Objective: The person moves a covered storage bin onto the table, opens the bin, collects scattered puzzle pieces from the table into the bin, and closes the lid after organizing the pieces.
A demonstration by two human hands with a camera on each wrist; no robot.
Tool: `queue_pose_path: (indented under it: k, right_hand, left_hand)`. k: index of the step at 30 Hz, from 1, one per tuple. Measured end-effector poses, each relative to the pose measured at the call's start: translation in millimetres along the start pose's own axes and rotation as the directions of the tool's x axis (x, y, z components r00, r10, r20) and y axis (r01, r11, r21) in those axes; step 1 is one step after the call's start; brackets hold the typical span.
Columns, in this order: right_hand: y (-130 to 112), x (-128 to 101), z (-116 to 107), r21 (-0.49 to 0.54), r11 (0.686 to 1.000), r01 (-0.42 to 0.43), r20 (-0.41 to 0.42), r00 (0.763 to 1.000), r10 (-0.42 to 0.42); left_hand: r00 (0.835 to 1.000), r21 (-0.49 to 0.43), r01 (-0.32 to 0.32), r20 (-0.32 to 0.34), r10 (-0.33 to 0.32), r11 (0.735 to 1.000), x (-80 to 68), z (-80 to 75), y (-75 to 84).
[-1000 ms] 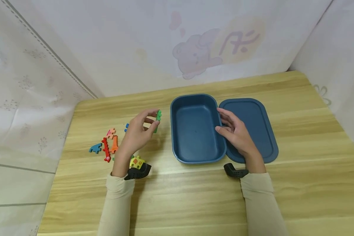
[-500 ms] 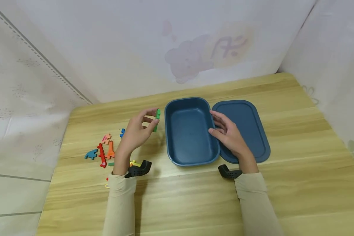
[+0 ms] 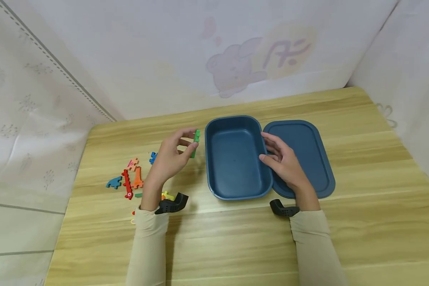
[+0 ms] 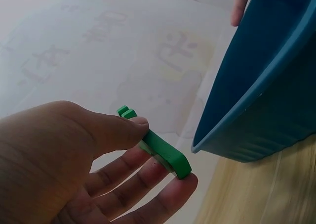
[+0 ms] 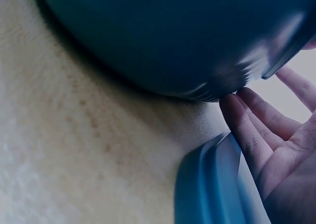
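Observation:
My left hand (image 3: pixel 187 143) pinches a small green puzzle piece (image 3: pixel 194 143) between thumb and fingertips, held in the air just left of the dark blue box (image 3: pixel 236 167). In the left wrist view the green piece (image 4: pixel 163 150) sits under my thumb, close to the box's outer wall (image 4: pixel 256 110). My right hand (image 3: pixel 277 155) rests against the box's right rim, its straight fingers (image 5: pixel 247 130) touching the outer wall (image 5: pixel 163 41). Under that hand lies the flat blue lid (image 3: pixel 307 155), beside the box.
Several loose coloured puzzle pieces lie on the wooden table at the left: a blue one (image 3: pixel 114 182), a red one (image 3: pixel 127 184), an orange one (image 3: pixel 138 177), a yellow one (image 3: pixel 168 196). Papered walls close in the back and both sides.
My left hand has carried the green piece a little to the right, nearer the box's left rim. The right hand stays against the box.

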State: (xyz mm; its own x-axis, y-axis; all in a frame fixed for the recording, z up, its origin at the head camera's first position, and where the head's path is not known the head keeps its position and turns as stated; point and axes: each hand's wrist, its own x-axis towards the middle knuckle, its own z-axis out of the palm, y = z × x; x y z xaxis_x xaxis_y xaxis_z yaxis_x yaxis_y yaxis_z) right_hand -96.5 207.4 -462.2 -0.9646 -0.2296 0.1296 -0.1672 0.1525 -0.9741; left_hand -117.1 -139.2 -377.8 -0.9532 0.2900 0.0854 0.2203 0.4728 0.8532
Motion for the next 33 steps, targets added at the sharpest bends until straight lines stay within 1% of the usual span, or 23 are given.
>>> queue_pose_path:
  k: [7,19,27,33]
  right_hand:
    - [0,0,1,0.008,1.0,0.003,0.006,1.0,-0.003]
    - [1,0,-1,0.011,1.0,-0.01,0.0,1.0,0.01]
    - [0,-1,-1,0.004,1.0,-0.02,0.004,1.0,0.02]
    - [-1,0,0,0.003,1.0,-0.008,0.004,1.0,0.008]
  left_hand:
    - [1.0,0.013,-0.031,0.005,0.031,0.999,-0.1,4.2,1.2]
    - [0.998,0.053,-0.053,0.02,0.052,0.997,4.2,14.2,3.8]
    - [0.997,0.024,-0.072,0.003,0.072,0.997,6.1,19.5,4.5]
    - [0.996,0.02,-0.093,-0.004,0.094,0.995,6.3,22.7,4.7]
